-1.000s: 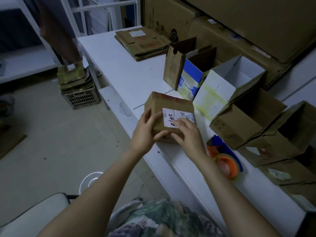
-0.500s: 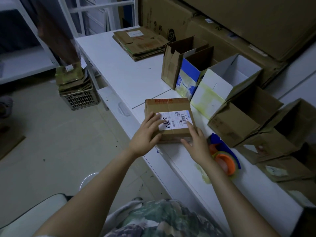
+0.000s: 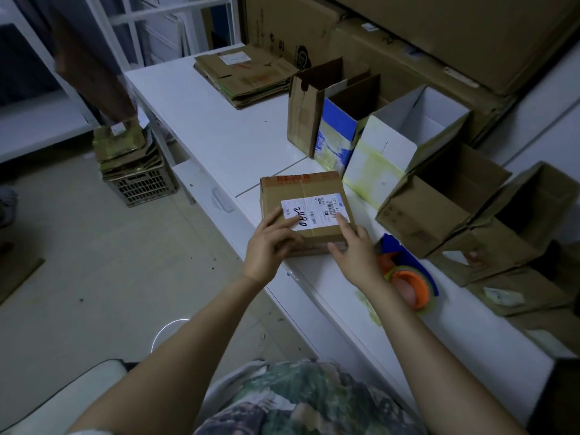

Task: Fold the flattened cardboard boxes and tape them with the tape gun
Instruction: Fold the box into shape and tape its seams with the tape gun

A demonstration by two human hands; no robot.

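Note:
A small brown cardboard box (image 3: 309, 191) with a white shipping label lies flat on the white table (image 3: 219, 133) near its front edge. My left hand (image 3: 266, 246) rests on the box's near left part, fingers extended over the label and thumb along the front side. My right hand (image 3: 353, 249) touches the near right corner with straight fingers. The tape gun (image 3: 408, 279), orange and blue with a clear tape roll, lies on the table just right of my right wrist. A stack of flattened boxes (image 3: 244, 73) sits at the table's far end.
Several folded open boxes (image 3: 423, 196) stand in a row along the table's right side, against large cardboard sheets (image 3: 439, 36). A grey crate (image 3: 141, 183) holding flattened cardboard stands on the floor at left. A white chair edge (image 3: 62, 400) is at lower left.
The box was tipped up on its edge between both hands; it now lies flat on the table with the label facing up, and both hands rest on its near side.

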